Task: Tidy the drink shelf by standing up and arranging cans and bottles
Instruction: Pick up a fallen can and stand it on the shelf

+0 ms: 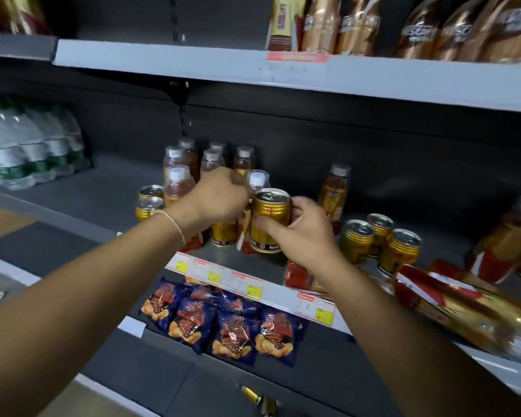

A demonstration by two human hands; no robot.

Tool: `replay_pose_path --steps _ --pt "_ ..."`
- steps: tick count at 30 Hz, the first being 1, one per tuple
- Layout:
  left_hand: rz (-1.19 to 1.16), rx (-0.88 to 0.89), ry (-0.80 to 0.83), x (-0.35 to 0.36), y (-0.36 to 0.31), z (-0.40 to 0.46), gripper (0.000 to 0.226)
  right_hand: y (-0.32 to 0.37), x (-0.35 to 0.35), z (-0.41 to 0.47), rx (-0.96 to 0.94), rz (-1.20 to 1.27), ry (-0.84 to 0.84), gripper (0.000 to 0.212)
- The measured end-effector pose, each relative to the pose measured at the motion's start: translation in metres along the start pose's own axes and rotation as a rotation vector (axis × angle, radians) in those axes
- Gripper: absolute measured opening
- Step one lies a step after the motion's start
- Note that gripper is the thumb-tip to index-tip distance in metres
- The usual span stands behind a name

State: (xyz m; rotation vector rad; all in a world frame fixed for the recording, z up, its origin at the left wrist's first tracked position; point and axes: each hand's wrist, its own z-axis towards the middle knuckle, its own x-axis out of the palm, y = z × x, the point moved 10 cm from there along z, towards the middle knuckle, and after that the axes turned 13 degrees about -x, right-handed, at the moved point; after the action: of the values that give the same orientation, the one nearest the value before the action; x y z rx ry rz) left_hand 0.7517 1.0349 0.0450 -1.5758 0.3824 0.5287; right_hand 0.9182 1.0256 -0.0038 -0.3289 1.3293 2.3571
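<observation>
I have the right hand (pixel 306 233) curled round a gold can (pixel 270 221), thumb on the near face and fingers behind, holding it upright at the front of the drink shelf (pixel 151 212), beside the standing group. The left hand (pixel 220 195) is curled in among the bottles (pixel 178 182); its fingers are hidden behind the knuckles, so I cannot tell what it holds, if anything. Step in hand, by my judgement: seating this can squarely next to a second can (pixel 223 231) below the left hand. To do it well, keep the can vertical, lower it flat, and release only once the base bears fully on the shelf. The shelf lip with its price tags (pixel 244 281) lies just beside the can's base, so I would set it back from that edge. Open room lies between this group and three cans (pixel 379 240) to the right, with one lone bottle (pixel 334 194) standing behind the gap. A lying bottle (pixel 463 302) at the right front overhangs the lip and looks liable to roll. The upper shelf (pixel 283 70) gives ample headroom. Snack packets (pixel 223 320) sit below.
</observation>
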Motion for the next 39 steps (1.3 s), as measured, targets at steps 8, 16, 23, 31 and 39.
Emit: replay_pose_path --steps 8,16,23,31,39 --pt "-0.001 0.074 0.288 0.122 -0.067 -0.015 0.033 -0.028 -0.122 -0.022 0.052 -0.079 -0.100 0.042" --pt "0.092 0.308 0.542 0.236 -0.161 -0.054 0.032 -0.051 -0.255 -0.078 0.221 -0.117 -0.335 0.051" --pt "0.167 0.462 0.697 0.311 -0.204 -0.110 0.029 -0.049 -0.335 -0.139 0.264 -0.222 -0.500 0.037" --pt "0.192 0.529 0.858 0.382 -0.225 -0.163 0.021 -0.067 -0.396 -0.192 0.349 -0.200 -0.575 0.045" --pt "0.176 0.589 0.840 0.463 -0.268 -0.215 0.024 -0.094 -0.483 -0.240 0.349 -0.203 -0.596 0.042"
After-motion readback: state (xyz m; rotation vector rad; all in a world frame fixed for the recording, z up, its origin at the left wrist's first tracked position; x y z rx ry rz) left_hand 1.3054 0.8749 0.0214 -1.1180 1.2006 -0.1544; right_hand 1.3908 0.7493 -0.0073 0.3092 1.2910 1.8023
